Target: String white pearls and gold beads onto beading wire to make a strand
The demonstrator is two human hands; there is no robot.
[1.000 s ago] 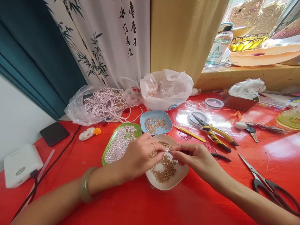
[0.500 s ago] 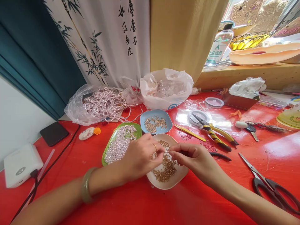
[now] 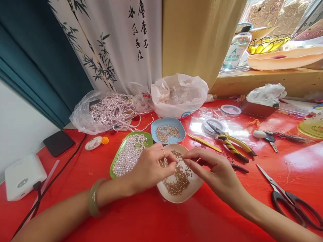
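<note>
Your left hand (image 3: 155, 167), right hand (image 3: 219, 169) both pinched narrow, can't tell on what; gold beads (image 3: 178, 183) below, between them, neither clearly nearer

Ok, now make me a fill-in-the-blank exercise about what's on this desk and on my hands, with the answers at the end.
1. The loose pearly beads lie in the ____ tray.
2. The black-and-yellow tool is a pair of ____.
3. The ring is worn on the ____ hand.
4. The scissors lie on a ____ tabletop.

Missing words: green; pliers; left; red.
</note>
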